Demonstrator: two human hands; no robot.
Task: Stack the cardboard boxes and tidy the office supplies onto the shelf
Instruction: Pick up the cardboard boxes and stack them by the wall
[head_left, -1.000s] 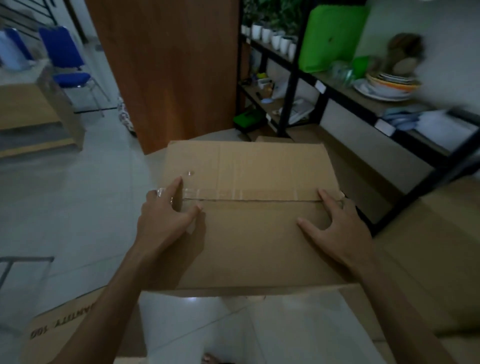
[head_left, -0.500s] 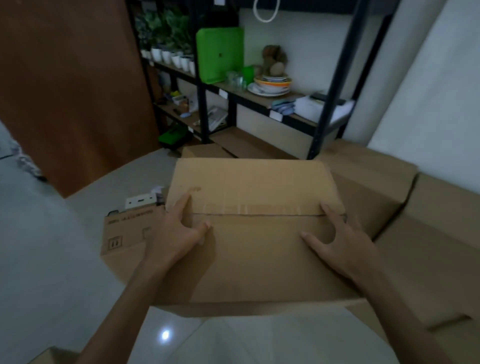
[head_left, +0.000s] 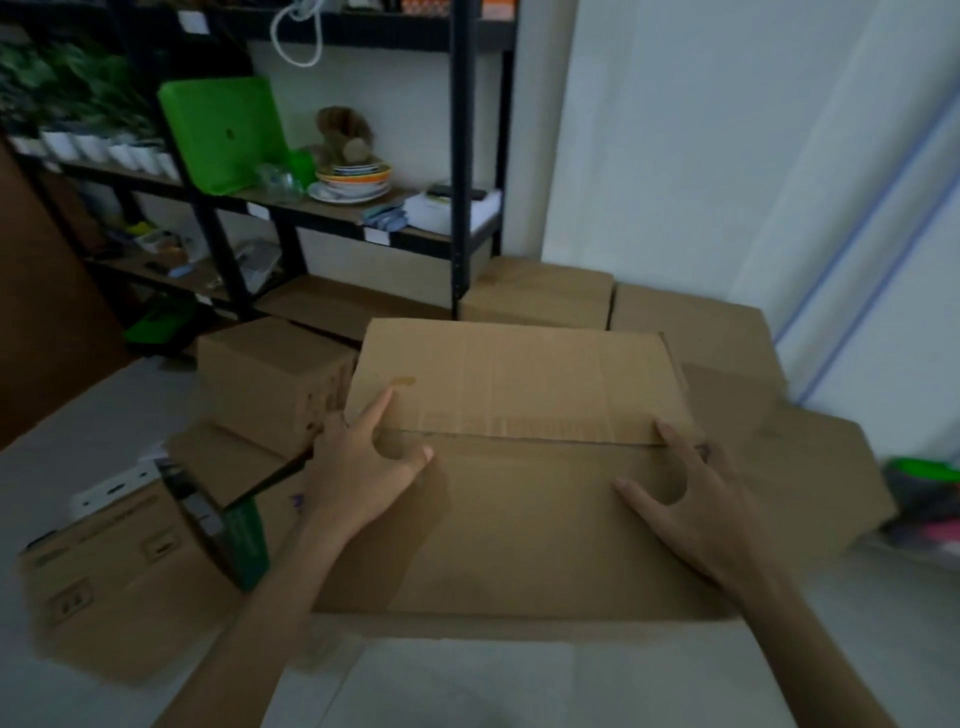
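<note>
- The carried box (head_left: 519, 499), a closed brown carton with its top seam running 9 to 3 o'clock, fills the middle of the view. It appears to be held off the floor; I cannot tell whether its underside touches anything.
- The left hand (head_left: 358, 467) grips the box at its 9 o'clock edge. Thumb and forefinger are spread wide on the top panel and the other fingers hook over the side.
- The right hand (head_left: 691, 499) grips the 3 o'clock edge in the same way. Judgement: the opposed side grip keeps a wide carton level and clamped.
- More closed cartons lie on the floor: a rear box (head_left: 535, 291) at 12 o'clock, a corner box (head_left: 685, 322) at 1 o'clock just beside it, and a small box (head_left: 270, 374) at 10 o'clock.
- An open box (head_left: 119, 571) at 8 o'clock holds loose items, too dim to identify.
- The shelf (head_left: 462, 156), a black rack, stands at 11 o'clock. It bears a green tray (head_left: 223, 135), stacked dishes (head_left: 353, 179) and potted plants (head_left: 104, 150).
- Judgement: the stacking step is in hand and the box is being brought toward the floor cartons by the wall. The supplies are not yet shelved.
</note>
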